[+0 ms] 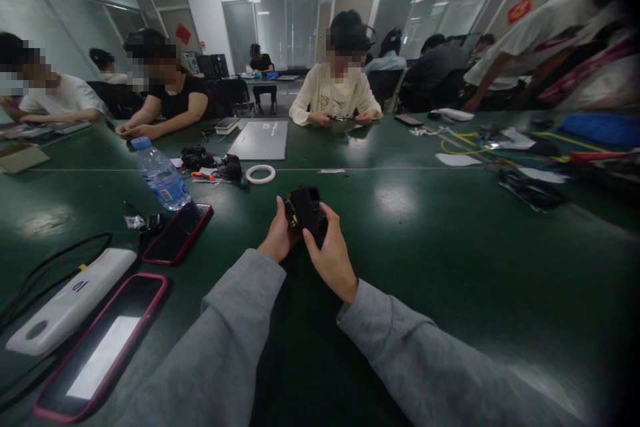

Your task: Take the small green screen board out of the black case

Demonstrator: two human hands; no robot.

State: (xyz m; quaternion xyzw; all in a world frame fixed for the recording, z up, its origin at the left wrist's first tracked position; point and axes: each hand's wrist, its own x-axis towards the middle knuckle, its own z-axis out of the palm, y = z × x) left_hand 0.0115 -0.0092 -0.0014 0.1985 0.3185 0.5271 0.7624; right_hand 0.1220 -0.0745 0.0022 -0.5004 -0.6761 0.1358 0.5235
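Between my two hands is a small black boxy device (306, 210), held a little above the green table (430, 240). Bits of yellow and blue show along its left side, but I cannot make out its exact kind. My left hand (281, 232) grips the left side, with the thumb up along the edge and the other fingers mostly hidden behind. On the right side my right hand (333, 253) is closed round it, its thumb lying on the near face and its fingers over the far edge.
Left of my arms lie a pink-cased phone (107, 340), a white power bank (75, 300), a red-edged phone (179, 233) and a water bottle (161, 173). Further off are a tape roll (261, 174), a closed laptop (259, 140) and cables (530, 190). Several people sit around.
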